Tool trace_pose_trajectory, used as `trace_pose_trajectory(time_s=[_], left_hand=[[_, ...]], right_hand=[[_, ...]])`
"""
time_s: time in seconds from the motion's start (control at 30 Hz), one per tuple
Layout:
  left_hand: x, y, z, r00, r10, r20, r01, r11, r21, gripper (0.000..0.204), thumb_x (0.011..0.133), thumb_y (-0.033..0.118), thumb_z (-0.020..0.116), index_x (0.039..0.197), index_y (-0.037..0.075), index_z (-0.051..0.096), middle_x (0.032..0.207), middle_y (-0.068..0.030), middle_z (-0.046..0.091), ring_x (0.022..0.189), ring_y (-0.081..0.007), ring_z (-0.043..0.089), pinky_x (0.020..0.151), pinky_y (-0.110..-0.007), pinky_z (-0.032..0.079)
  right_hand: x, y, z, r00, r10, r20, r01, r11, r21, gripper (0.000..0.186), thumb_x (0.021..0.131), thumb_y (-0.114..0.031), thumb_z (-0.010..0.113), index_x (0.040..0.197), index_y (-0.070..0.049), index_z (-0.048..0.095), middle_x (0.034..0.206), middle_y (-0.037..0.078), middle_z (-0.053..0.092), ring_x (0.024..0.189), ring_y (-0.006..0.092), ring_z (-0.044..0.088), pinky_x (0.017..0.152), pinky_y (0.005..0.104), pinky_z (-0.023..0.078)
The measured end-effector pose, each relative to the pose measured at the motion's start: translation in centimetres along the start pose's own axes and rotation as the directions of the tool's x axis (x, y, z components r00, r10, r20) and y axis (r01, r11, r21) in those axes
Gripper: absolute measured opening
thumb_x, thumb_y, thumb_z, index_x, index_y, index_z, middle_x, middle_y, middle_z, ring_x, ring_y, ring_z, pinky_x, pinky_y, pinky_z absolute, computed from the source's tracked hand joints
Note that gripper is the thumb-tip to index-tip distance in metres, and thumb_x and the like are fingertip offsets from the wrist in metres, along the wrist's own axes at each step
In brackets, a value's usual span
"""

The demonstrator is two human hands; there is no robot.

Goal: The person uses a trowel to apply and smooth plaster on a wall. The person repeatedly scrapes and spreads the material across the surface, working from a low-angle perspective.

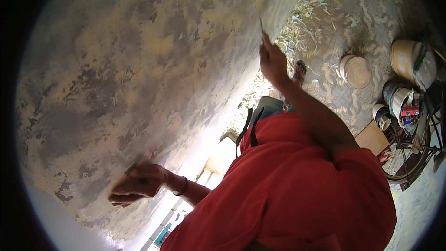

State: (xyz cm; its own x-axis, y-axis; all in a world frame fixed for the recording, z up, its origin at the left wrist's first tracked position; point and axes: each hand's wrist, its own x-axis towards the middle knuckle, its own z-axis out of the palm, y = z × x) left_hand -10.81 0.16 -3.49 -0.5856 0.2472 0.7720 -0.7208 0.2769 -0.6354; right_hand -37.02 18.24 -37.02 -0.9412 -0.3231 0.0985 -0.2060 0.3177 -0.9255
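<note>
A mottled, patchily coated wall (125, 60) fills the upper left. My left hand (139, 183) is beside it at lower left, fingers stretched out; whether it touches the surface is unclear. My right hand (273, 59) is closed on a thin scraper (261, 25), its blade pointing up beside the wall. Below are my red shirt and one sandaled foot (299, 72).
A round lidded bucket (355, 72) stands on the patterned floor, which has pale scraps (302, 18) along the wall. At right are more containers (402, 60), a filled bucket (402, 104), a board (371, 139) and a bicycle wheel (402, 158).
</note>
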Motion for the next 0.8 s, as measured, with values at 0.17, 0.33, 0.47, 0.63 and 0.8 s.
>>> trace_pose_trajectory(time_s=[0.17,0.33,0.47,0.63,0.8], left_hand=[[-0.3,0.1,-0.6,0.994,-0.035,0.103,0.042,0.997,-0.062,0.063,0.104,0.034,0.056,0.154,-0.004,0.047,0.163,-0.0247,0.04,0.155,-0.0401,0.031,0.126,-0.059,0.017],[-0.1,0.6,-0.1,0.994,0.006,0.107,-0.005,1.0,-0.002,0.066,0.108,0.039,0.047,0.155,-0.007,0.042,0.161,-0.0281,0.041,0.152,-0.0435,0.036,0.12,-0.062,0.024],[0.8,1.4,-0.6,0.989,0.011,0.15,-0.018,0.999,0.05,0.068,0.111,0.042,0.039,0.157,-0.008,0.038,0.163,-0.0287,0.038,0.153,-0.0443,0.034,0.119,-0.064,0.025],[1.0,1.6,0.1,0.986,0.042,0.163,-0.048,0.998,0.029,0.07,0.112,0.043,0.033,0.157,-0.01,0.035,0.166,-0.0281,0.033,0.156,-0.0429,0.029,0.122,-0.06,0.021],[1.6,2.0,-0.3,0.982,0.017,0.188,-0.023,0.999,0.031,0.071,0.111,0.042,0.032,0.158,-0.011,0.03,0.167,-0.0293,0.028,0.157,-0.0431,0.024,0.125,-0.059,0.015]], right_hand=[[-1.3,0.6,-0.7,0.997,-0.059,0.048,0.063,0.993,-0.099,0.05,0.102,-0.009,0.063,0.152,-0.009,0.053,0.074,0.013,0.058,0.062,0.025,0.059,0.056,0.0406,0.049],[-0.7,1.6,-0.7,0.993,-0.112,0.043,0.114,0.992,-0.055,0.067,0.099,-0.016,0.066,0.161,-0.018,0.04,0.083,0.015,0.057,0.059,0.0331,0.06,0.053,0.0455,0.053],[-1.2,0.9,-1.1,0.988,-0.153,0.016,0.153,0.987,-0.038,0.07,0.098,-0.013,0.066,0.162,-0.018,0.038,0.081,0.015,0.056,0.056,0.0321,0.06,0.05,0.0451,0.052],[4.2,2.4,-1.5,0.985,-0.159,-0.061,0.153,0.983,-0.098,0.07,0.098,-0.011,0.065,0.162,-0.018,0.037,0.083,0.015,0.058,0.056,0.0316,0.06,0.048,0.0434,0.051],[-4.4,-0.6,-1.6,0.969,-0.23,0.093,0.224,0.972,0.069,0.081,0.09,-0.003,0.07,0.163,-0.012,0.035,0.084,0.014,0.055,0.056,0.0293,0.06,0.047,0.0423,0.051]])
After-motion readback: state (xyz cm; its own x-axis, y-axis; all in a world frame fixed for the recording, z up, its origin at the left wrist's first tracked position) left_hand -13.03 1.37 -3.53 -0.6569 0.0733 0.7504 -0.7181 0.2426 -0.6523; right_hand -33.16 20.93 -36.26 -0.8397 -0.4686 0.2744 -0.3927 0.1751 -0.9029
